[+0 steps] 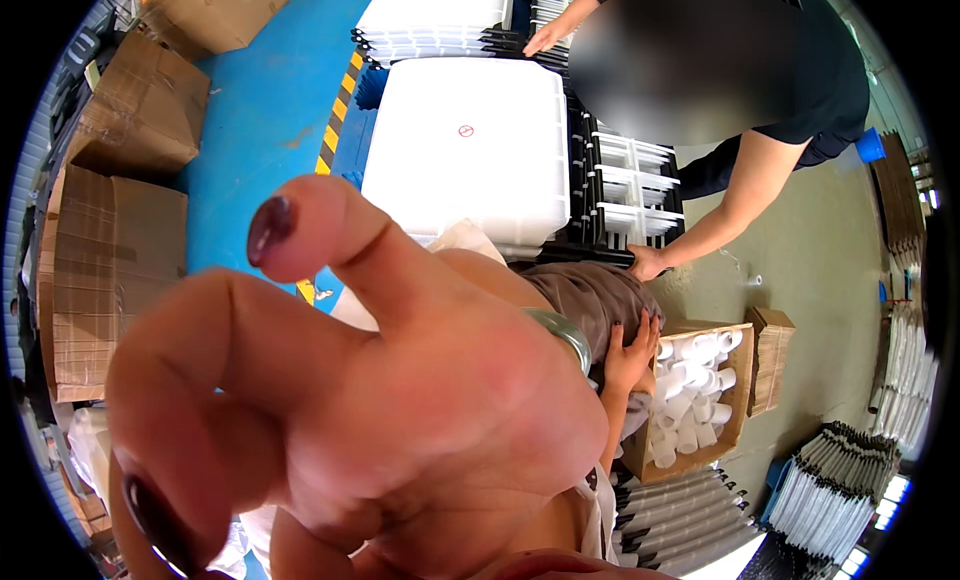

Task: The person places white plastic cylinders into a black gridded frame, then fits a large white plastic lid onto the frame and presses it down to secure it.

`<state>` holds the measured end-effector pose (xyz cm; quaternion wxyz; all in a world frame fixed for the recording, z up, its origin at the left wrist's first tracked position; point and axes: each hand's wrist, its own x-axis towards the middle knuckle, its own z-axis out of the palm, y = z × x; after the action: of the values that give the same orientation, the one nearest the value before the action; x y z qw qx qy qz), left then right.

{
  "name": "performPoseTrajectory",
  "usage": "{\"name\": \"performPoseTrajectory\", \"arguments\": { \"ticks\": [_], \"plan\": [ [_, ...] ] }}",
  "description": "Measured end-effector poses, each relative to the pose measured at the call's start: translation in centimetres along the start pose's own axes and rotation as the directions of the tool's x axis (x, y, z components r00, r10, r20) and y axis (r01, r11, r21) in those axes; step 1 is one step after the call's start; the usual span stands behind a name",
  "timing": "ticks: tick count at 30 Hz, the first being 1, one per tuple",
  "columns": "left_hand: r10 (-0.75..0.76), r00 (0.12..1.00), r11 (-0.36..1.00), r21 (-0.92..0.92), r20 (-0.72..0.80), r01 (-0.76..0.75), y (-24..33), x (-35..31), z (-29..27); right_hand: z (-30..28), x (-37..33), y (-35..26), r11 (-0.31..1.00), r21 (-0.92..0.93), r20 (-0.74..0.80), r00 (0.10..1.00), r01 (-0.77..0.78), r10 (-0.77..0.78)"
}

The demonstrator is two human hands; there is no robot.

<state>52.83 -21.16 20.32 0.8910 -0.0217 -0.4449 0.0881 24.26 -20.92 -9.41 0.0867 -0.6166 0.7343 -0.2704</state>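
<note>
Two bare hands with dark nails belong to the wearer. The left hand looms close to the camera across the lower left, its fingers loosely bent and spread apart rather than clenched; part of it runs past the lower edge. A pale green bracelet shows just beyond its far side.

The right hand is smaller and farther off, its fingers laid against brown cloth; whether they grip it or only rest there, I cannot tell. That cloth lies right of centre, beyond the bracelet, and whether it is sleeve or trouser leg is unclear.

Just right of that hand stands an open cardboard box full of short white tubes. Beyond the left hand is a stack of white panels with black edging, beside striped tape on a blue floor.

A co-worker in a dark top leans in from the upper right, one hand by a farther stack, the other at the near end of a white-and-black rack.
</note>
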Motion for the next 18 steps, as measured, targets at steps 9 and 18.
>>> {"name": "performPoseTrajectory", "arguments": {
  "ticks": [9, 18],
  "plan": [
    [-0.101, 0.995, 0.994, -0.029, 0.013, 0.101, 0.6, -0.7, -1.5, 0.4, 0.0, -0.2, 1.000, 0.008, -0.023, 1.000, 0.003, -0.003],
    [-0.176, 0.984, 0.983, -0.039, 0.021, 0.177, 0.9, -0.9, -1.8, 0.2, -0.1, -0.1, 1.000, 0.015, -0.016, 1.000, 0.018, -0.017]
  ]
}}
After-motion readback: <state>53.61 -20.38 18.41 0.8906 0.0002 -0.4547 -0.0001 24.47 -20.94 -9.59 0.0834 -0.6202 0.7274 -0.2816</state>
